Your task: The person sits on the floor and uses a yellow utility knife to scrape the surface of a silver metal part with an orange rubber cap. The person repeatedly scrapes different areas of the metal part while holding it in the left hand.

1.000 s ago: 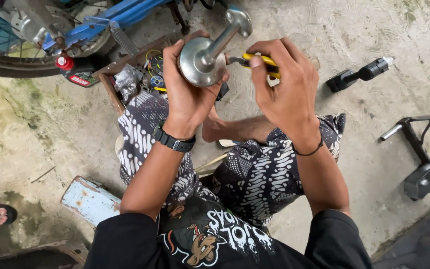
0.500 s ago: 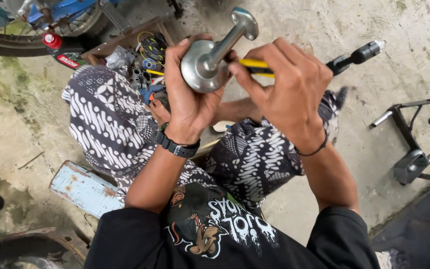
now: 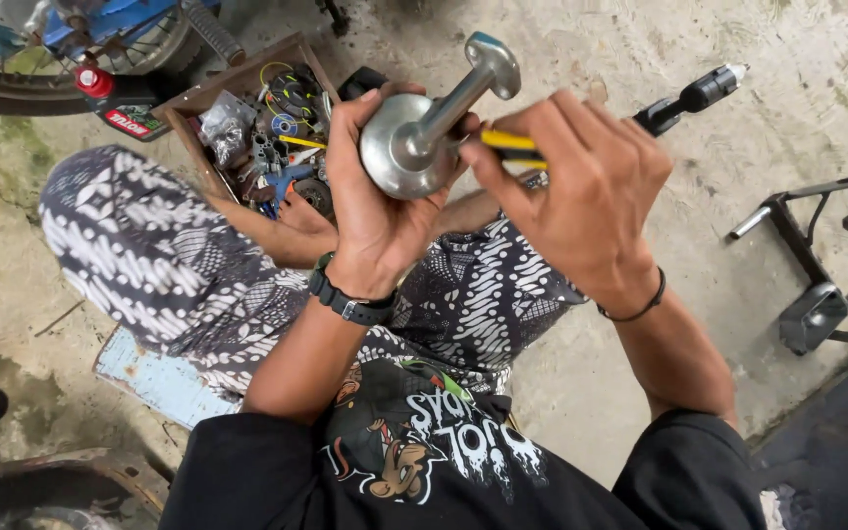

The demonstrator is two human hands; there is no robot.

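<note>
Concrete floor point(image 3: 581, 383) lay under a seated person in patterned trousers, with one wooden box point(image 3: 247, 128) of small parts at the far left and one black tool point(image 3: 694, 95) lying at the far right. One metal part point(image 3: 414, 137), a round disc with a stem, sat in the middle between both hands; its stem ran up and to the right, away from the body. The left hand point(image 3: 370, 211) was closed around the disc from below, holding it up. The right hand point(image 3: 586, 196) was curled shut on one yellow-handled tool point(image 3: 507, 143), whose handle pointed left and met the stem's base just beside the disc. Both hands were equally near.
</note>
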